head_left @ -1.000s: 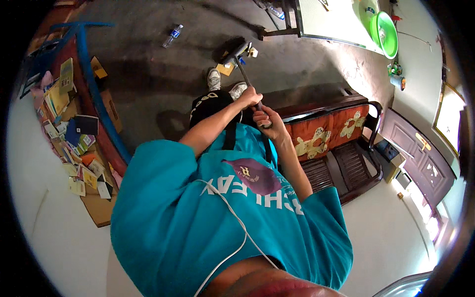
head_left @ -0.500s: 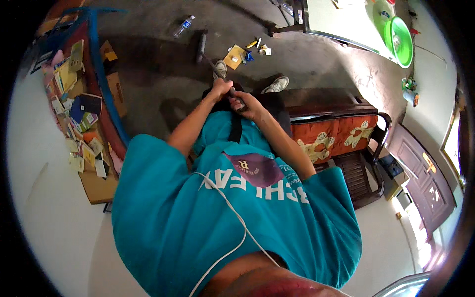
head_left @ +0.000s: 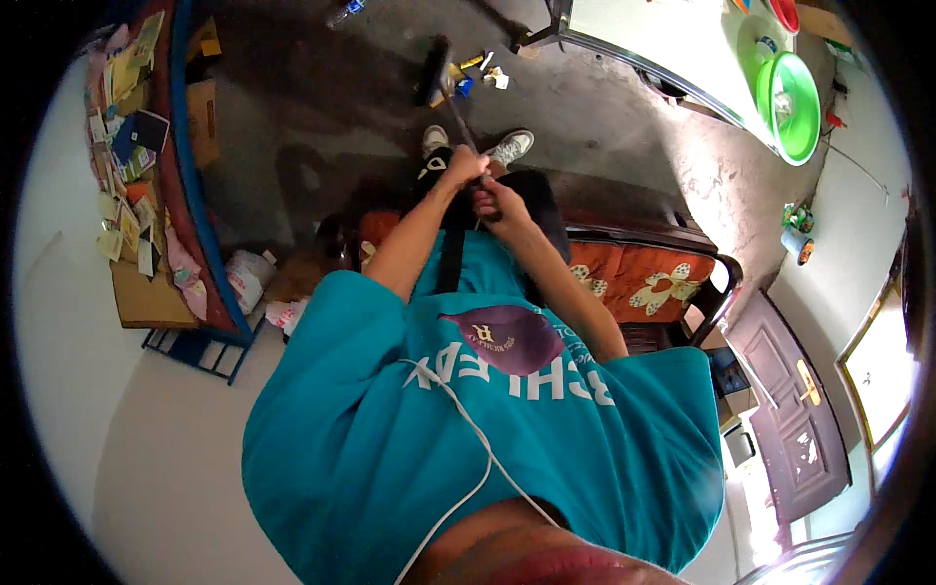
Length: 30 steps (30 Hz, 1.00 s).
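Your left hand [head_left: 466, 164] has its fingers wrapped around the handle of the broom [head_left: 460, 119]; your right hand [head_left: 499, 203] grips nearer the butt end, fingers curled in tight. The broom slants out from your waist, its dark head [head_left: 435, 73] beyond your shoes, just left of white scraps [head_left: 497, 77], a blue scrap [head_left: 464, 88] and a yellow strip [head_left: 472, 61]; whether it touches any of them is too small to tell.

A brisk stroke to the right could scatter those light bits or drive them beneath the counter [head_left: 643, 39], and the head might knock its dark leg frame [head_left: 539, 39]. Pulling straight back risks snagging your left shoe [head_left: 435, 139] or right shoe [head_left: 513, 146], since the handle passes between them. A sharp pull could also push the butt into your belly.

Your widest room lies left, across dark floor [head_left: 312, 117] reaching to the blue-framed rack [head_left: 207, 195]; a plastic bottle [head_left: 345, 13] lies at its far side. Close behind you, the bench with orange cushions [head_left: 624, 278] limits how far you can step back.
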Motion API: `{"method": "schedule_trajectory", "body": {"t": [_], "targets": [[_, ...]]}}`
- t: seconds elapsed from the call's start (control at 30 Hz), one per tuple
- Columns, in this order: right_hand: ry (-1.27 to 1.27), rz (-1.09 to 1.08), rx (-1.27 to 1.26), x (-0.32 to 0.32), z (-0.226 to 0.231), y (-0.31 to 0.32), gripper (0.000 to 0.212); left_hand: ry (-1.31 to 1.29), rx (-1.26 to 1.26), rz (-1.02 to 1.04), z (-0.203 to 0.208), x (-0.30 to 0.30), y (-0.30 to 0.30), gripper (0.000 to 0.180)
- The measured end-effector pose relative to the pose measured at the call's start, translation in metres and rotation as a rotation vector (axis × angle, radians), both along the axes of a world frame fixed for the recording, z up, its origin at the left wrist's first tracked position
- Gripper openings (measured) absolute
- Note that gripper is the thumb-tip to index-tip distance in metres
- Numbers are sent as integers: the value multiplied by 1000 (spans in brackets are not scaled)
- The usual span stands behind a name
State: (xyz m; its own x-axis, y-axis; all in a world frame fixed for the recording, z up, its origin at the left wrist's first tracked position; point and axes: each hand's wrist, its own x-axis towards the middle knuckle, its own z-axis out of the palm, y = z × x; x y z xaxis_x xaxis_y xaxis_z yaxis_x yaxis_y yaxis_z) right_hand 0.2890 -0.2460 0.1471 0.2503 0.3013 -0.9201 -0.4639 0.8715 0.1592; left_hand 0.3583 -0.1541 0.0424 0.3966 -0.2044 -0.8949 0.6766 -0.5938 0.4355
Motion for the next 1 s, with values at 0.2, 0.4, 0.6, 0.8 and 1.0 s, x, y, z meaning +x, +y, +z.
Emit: {"method": "schedule_trajectory", "body": {"t": [0.2, 0.4, 0.6, 0.8, 1.0], "targets": [[-55, 8, 49, -35, 40, -48, 12, -65, -175, -5, 7, -44, -54, 22], [-154, 32, 57, -46, 79, -44, 17, -10, -436, 160, 62, -53, -33, 29], [-181, 13, 134, -40, 39, -14, 17, -219, -170, 102, 29, -38, 4, 27], [-84, -18, 148, -43, 5, -8, 17, -122, -133, 76, -7, -42, -2, 29], [-41, -18, 115, -77, -4, -60, 15, -248, -7, -219, -12, -67, -60, 36]]}}
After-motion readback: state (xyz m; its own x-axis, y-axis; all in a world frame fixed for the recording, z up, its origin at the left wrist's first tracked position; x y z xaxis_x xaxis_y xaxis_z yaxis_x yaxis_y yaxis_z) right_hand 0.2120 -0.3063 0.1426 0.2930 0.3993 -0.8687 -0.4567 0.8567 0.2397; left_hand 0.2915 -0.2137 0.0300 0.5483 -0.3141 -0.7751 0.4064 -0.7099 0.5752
